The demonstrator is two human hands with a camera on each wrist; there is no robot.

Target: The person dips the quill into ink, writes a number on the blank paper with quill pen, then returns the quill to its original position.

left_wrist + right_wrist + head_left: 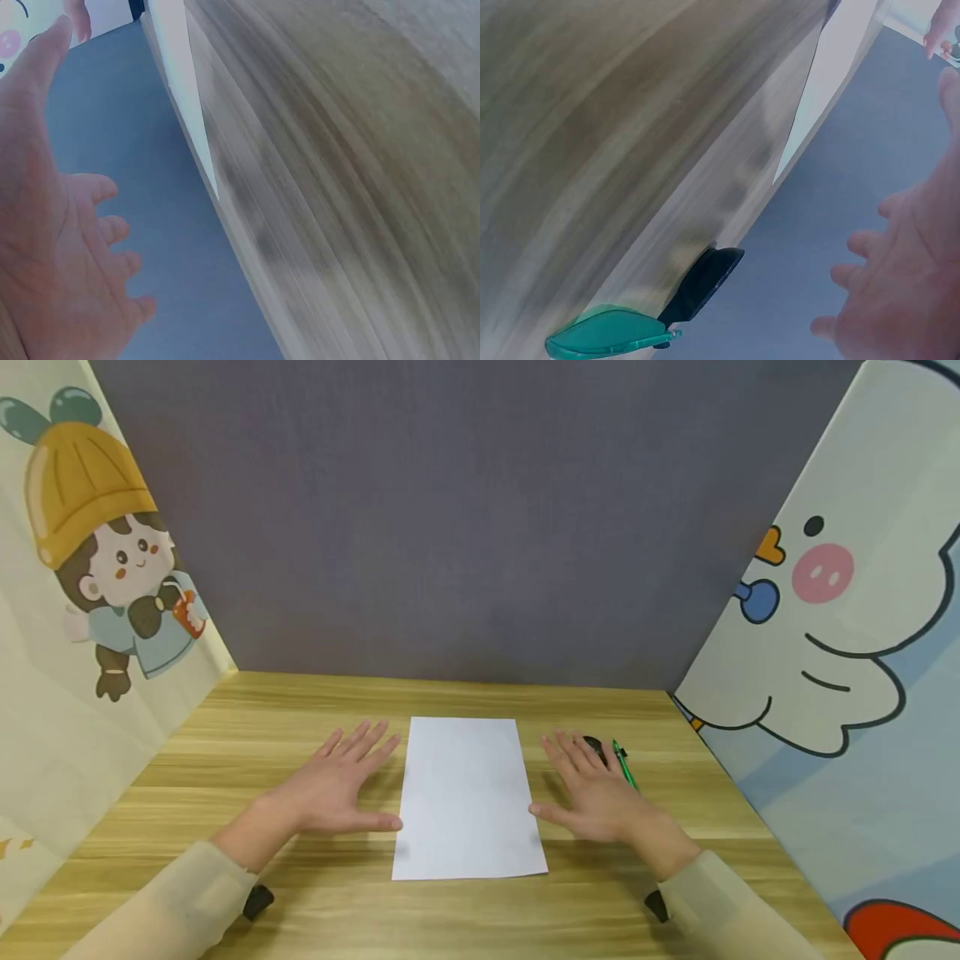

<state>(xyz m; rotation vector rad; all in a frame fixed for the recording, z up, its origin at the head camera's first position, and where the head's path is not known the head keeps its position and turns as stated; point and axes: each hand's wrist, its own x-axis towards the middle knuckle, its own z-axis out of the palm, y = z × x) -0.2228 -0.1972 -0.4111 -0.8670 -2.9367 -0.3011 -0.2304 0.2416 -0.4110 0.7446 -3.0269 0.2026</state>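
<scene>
A blank white sheet of paper [468, 802] lies flat on the wooden table. My left hand [341, 781] hovers at its left side, fingers spread, the thumb tip near the paper's edge. On the opposite side my right hand [603, 797] is held above the table, also spread and holding nothing. Beyond the right fingers lie a slim green item [627, 767] and a black item [594, 745], partly hidden by that hand. In the right wrist view the green item [611, 334] looks translucent, beside the dark one [703, 281]; their kinds are unclear.
A grey panel [450, 527] stands along the table's back edge. Cartoon-printed walls rise on the left [45, 710] and right [900, 710]. Bare wooden table top [450, 918] shows in front of the paper.
</scene>
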